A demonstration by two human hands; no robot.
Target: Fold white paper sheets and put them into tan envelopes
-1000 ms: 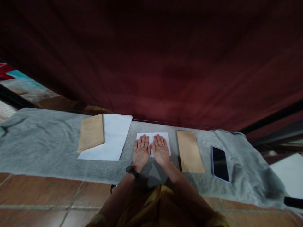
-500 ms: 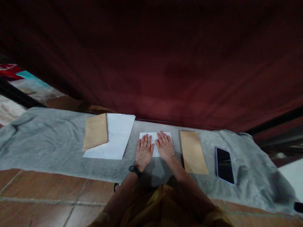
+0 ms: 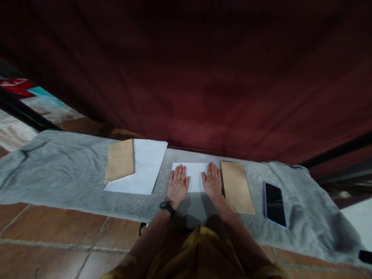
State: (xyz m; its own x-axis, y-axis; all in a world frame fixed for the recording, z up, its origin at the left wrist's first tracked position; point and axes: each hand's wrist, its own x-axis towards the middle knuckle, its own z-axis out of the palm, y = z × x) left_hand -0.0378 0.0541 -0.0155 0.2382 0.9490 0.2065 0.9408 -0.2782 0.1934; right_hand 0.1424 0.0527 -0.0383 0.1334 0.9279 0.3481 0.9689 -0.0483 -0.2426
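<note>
A small white sheet of paper [image 3: 195, 178], perhaps folded, lies on the grey cloth in front of me. My left hand [image 3: 178, 185] rests flat over its left end, fingers stretched out. Over its right end lies my right hand [image 3: 212, 181], also flat with fingers extended. The middle of the paper shows between the two hands. Just right of my right hand is a brown envelope [image 3: 238, 188], close to the fingers. Neither hand grips anything.
To the left, larger white sheets [image 3: 147, 166] lie partly under a stack of brown envelopes [image 3: 119, 159]. A phone [image 3: 274, 204] is at the right on the grey cloth [image 3: 72, 166]. A dark red curtain [image 3: 197, 97] hangs behind, and tiled floor [image 3: 58, 228] shows in front.
My right hand has slid right across the paper to its right end, widening the gap between the hands. My left hand has stayed almost in place.
</note>
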